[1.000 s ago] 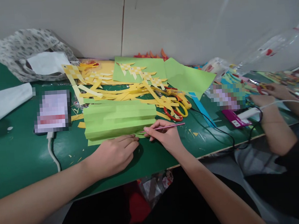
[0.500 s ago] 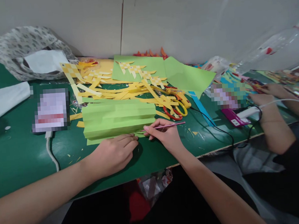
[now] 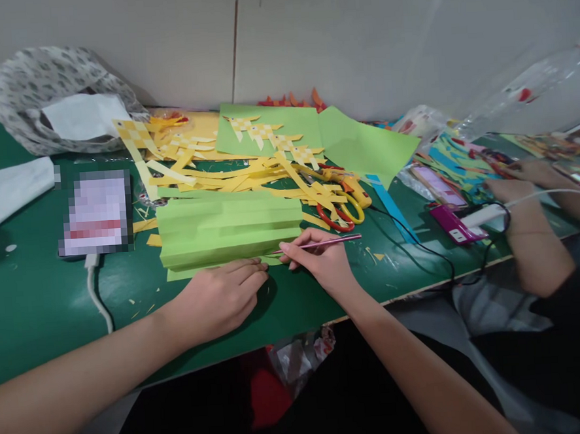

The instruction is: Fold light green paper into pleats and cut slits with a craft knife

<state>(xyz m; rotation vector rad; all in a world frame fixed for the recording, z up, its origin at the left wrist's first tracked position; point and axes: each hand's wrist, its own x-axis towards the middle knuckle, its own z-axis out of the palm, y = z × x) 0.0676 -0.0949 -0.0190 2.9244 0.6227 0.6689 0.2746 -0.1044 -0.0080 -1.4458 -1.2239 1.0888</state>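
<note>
A sheet of light green paper [image 3: 229, 230] with several crosswise folds lies on the green table. My left hand [image 3: 226, 293] presses on its front edge, fingers together and slightly bent, partly hiding that edge. Held like a pencil in my right hand [image 3: 317, 258] is a thin, shiny pink pen-like tool [image 3: 338, 240]. Its tip meets the front strip of the paper just beyond my left fingertips, and its exact kind does not show. My right thumb and fingers are closed around it.
Behind the paper lie yellow paper strips [image 3: 233, 180], checkered paper fish [image 3: 260, 137], scissors [image 3: 351, 213] and a yellow glue gun [image 3: 352, 187]. A phone [image 3: 96, 212] charges at left, near a patterned bag [image 3: 65, 73]. At right, a co-worker's arm [image 3: 537, 248] rests by a purple power strip [image 3: 460, 223].
Both hands, the tool and the folded paper look almost unchanged. The view has shifted very slightly.
</note>
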